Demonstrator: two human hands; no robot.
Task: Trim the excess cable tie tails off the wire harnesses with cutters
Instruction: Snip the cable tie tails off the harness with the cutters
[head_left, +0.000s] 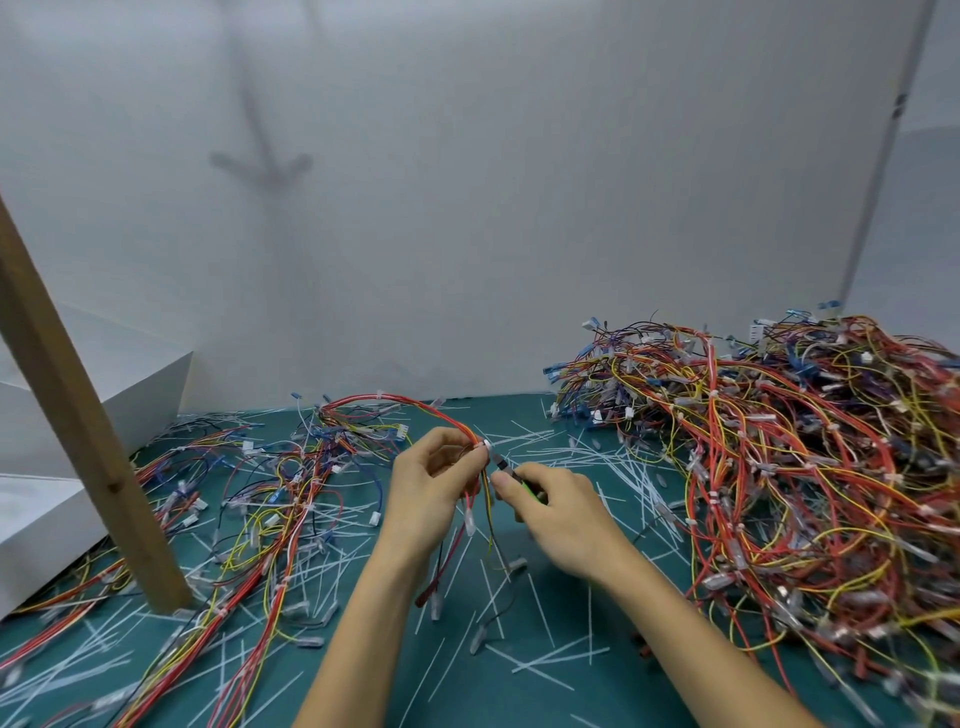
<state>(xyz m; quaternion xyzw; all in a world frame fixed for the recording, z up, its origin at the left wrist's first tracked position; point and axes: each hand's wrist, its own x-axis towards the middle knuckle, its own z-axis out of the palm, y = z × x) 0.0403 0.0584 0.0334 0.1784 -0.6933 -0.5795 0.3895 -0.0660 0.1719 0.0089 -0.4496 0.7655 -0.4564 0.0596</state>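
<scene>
Harness (415, 401) is hanging over the desk (571, 649), left hand (436, 483) pinching it at the white cable tie (487, 445). Right hand (558, 519) is gripping the cutters (511, 474) just right of it — blades aiming far-left, almost touching the tie.

Slanted bare wooden post (72, 415) at near left, planted on dark teal work mat (493, 701). Stacked white rectangular boxes (140, 400) at far left, behind post. Plain white back panel (467, 208) across far side.
</scene>
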